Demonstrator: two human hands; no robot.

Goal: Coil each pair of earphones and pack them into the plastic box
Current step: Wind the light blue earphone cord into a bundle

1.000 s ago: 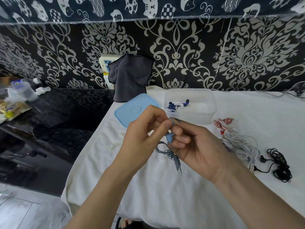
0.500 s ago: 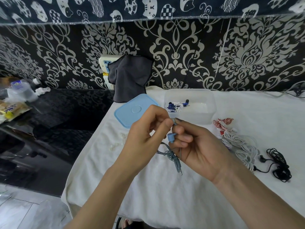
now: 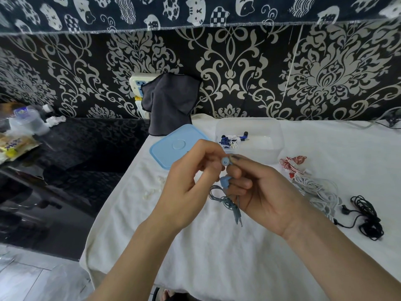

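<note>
Both hands pinched on the grey-blue earphones, up over the white-covered worktop.

My left hand (image 3: 191,183) pinches one round earbud at its fingertips; my right hand (image 3: 260,192) curls round the grey-blue earphones (image 3: 224,181), holding the second bud, and the cord loops and plug dangle below, between the two hands. Just beyond them sits the clear plastic box (image 3: 249,137), open, with a blue-and-white pair already inside, and the blue lid (image 3: 175,146) lies flat to its left. Off to my right on the worktop (image 3: 217,268): a red-and-white pair (image 3: 291,165), a white tangle (image 3: 319,190), then a black pair (image 3: 366,216) furthest out.
</note>
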